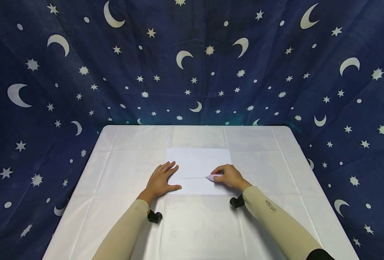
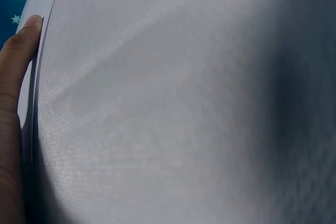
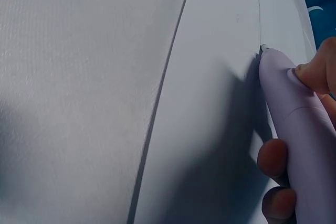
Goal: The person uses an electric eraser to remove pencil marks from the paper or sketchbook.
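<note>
Held in the right hand (image 1: 229, 177), with fingers curled round the body: a lilac handheld tool (image 3: 305, 129), located over the right part of a white paper sheet (image 1: 198, 159). Smooth, plain and rounded, with a fine seam round the body, a raised part (image 3: 295, 77) under one digit, and a narrowed front end finishing in a small, light tip (image 3: 264, 48). Pointing tip-first toward the side of the left hand (image 1: 159, 181), with the long axis roughly parallel to the sheet's long edges and roughly along a thin line (image 1: 193, 178) ending at the tip. For the left hand: spread wide, over the left end of the sheet. Beneath: white-covered tabletop (image 1: 127, 164).
</note>
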A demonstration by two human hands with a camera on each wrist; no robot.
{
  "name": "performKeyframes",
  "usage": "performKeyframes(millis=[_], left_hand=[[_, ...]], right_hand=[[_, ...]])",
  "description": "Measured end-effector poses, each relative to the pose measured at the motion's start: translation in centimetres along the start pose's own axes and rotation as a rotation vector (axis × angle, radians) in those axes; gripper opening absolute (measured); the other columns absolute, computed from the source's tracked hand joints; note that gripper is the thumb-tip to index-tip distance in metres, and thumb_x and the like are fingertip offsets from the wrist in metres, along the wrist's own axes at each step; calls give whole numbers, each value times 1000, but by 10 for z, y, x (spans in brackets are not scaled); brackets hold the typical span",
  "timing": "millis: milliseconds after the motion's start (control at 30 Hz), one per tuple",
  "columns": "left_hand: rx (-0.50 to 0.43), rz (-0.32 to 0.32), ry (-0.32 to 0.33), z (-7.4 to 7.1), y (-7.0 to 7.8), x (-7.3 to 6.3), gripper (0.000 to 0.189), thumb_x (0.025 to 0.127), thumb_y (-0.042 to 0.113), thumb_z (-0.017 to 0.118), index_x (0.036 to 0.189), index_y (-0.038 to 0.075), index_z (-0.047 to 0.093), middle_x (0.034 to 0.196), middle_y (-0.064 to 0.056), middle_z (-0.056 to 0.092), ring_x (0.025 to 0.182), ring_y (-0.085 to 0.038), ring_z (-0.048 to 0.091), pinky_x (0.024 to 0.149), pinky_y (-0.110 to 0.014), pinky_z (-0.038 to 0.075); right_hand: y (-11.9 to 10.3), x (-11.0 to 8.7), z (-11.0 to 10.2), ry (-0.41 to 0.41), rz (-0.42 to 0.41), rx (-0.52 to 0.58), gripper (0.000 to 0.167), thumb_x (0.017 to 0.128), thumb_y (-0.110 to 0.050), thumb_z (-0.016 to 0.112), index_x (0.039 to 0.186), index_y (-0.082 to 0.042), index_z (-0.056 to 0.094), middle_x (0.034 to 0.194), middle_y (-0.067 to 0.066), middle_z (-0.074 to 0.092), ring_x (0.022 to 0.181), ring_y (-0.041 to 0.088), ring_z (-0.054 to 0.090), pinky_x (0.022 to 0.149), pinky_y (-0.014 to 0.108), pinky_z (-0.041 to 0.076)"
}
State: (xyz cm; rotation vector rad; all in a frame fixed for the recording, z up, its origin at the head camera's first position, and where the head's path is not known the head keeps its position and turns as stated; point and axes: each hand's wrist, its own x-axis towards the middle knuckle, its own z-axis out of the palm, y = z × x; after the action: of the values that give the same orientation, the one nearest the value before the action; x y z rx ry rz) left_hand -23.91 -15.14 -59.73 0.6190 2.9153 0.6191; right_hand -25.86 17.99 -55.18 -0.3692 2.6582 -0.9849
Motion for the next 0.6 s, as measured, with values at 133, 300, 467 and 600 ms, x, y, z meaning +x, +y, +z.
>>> performKeyframes(millis=[133, 300, 467, 600], left_hand=[[3, 0, -1, 0, 0, 0, 93, 78, 70, 66, 153, 22, 38, 162, 3, 26, 151, -24, 18, 125, -48, 11], [2, 3, 8, 0, 0, 0, 93, 78, 70, 66, 152, 22, 39, 162, 3, 27, 151, -24, 19, 124, -48, 12], [3, 14, 22, -1, 0, -1, 92, 77, 69, 67, 152, 21, 40, 162, 3, 28, 151, -25, 20, 124, -48, 14], [1, 22, 31, -1, 1, -1, 92, 77, 68, 68, 151, 20, 42, 161, 1, 30, 150, -26, 22, 124, -48, 15]], right_hand=[[0, -3, -4, -2, 13, -7, 16, 82, -22, 78, 98, -21, 78, 101, -3, 72, 102, 20, 63, 94, 44, 50], [1, -3, -5, -4, 5, 0, 16, 82, -21, 79, 98, -20, 78, 101, -3, 73, 101, 19, 64, 94, 44, 50], [-1, -1, -1, -16, -13, 14, 16, 83, -21, 78, 99, -21, 78, 101, -4, 73, 105, 20, 64, 96, 44, 49], [-3, 0, 1, -19, 3, 20, 15, 82, -22, 79, 97, -23, 79, 100, -5, 73, 105, 20, 63, 96, 43, 49]])
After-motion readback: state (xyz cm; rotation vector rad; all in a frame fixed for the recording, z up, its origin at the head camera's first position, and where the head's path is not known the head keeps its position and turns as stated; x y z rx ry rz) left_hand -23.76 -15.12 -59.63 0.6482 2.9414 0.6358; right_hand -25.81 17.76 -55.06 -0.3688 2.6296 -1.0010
